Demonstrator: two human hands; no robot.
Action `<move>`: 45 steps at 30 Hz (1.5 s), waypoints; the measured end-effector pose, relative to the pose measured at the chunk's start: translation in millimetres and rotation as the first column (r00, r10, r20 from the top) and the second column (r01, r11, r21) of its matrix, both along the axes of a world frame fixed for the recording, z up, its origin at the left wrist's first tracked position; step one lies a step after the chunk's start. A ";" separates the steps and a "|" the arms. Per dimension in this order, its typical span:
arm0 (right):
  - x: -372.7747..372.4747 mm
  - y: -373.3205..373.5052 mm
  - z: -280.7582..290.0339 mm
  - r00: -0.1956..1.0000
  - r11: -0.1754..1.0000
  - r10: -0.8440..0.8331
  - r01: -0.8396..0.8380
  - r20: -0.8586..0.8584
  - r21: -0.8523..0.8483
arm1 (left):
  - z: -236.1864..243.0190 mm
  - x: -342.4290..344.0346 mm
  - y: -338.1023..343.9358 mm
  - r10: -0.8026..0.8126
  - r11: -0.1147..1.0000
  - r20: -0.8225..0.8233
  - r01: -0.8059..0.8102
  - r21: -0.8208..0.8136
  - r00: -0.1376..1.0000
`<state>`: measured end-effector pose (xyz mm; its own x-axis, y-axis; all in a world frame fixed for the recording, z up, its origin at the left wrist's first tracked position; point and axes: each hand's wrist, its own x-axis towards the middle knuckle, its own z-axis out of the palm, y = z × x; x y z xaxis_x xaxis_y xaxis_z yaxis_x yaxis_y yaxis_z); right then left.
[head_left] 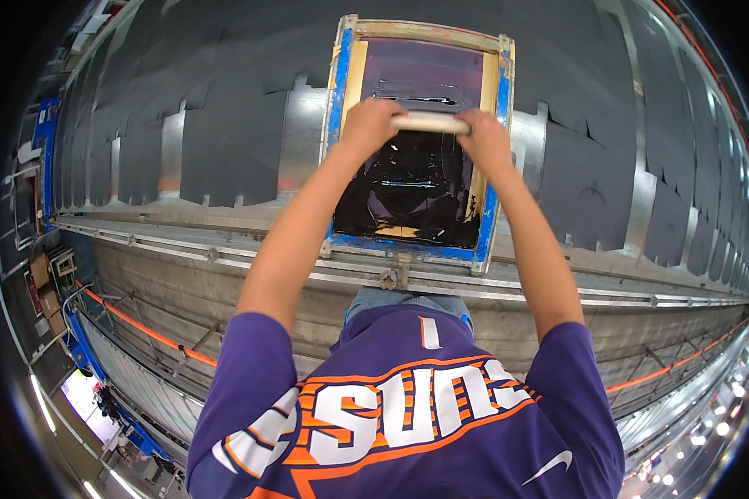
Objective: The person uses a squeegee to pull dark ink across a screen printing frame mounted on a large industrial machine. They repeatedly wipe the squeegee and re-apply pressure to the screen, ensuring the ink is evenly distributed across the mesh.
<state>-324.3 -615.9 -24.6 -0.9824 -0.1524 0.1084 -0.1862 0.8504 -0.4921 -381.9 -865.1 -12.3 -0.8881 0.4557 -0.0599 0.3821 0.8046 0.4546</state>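
Seen from above, a person in a purple jersey reaches both arms forward over a long bench (225, 274). The left hand (371, 123) and right hand (484, 140) each curl tightly around an end of a pale squeegee handle (429, 122), held crosswise inside a blue-edged printing screen frame (338, 91) coated with black ink. Dark fabric pieces (225, 141) lie alongside.

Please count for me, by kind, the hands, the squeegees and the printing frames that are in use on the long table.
Hands: 2, the left hand and the right hand
Squeegee: 1, gripped by both hands
Screen frame: 1, blue-edged, inked black
Total: 4
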 end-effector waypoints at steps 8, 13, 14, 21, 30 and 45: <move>149.5 -28.6 10.4 0.994 0.998 0.040 -0.036 0.100 -0.048 | -13.9 160.7 -41.2 -0.052 0.994 -0.098 0.061 0.091 0.994; 63.3 -6.5 14.9 0.996 0.998 0.062 -0.061 -0.057 0.026 | -5.3 72.2 -25.2 -0.053 0.987 -0.185 0.079 0.138 0.981; 38.6 -4.3 18.3 0.997 0.999 0.045 -0.044 -0.058 0.022 | -5.8 48.6 -21.7 -0.044 0.985 -0.203 0.077 0.154 0.978; -35.1 10.9 6.2 0.991 0.999 -0.007 0.011 -0.131 0.037 | -5.1 -34.3 3.3 -0.034 0.996 -0.125 0.043 0.077 0.992; 35.2 -3.8 4.8 0.999 0.998 -0.033 0.034 0.021 -0.044 | 2.9 24.7 -3.8 -0.009 1.000 0.074 0.011 -0.024 0.997; 159.4 14.8 34.2 0.986 0.989 0.139 -0.135 0.090 -0.055 | 11.7 204.2 -15.1 -0.028 0.991 -0.086 0.039 0.128 0.996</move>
<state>-164.9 -601.0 9.7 -0.9587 -0.2831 0.0281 -0.2508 0.7944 -0.5532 -177.6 -880.2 -0.6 -0.8717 0.4842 0.0757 0.4489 0.7270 0.5195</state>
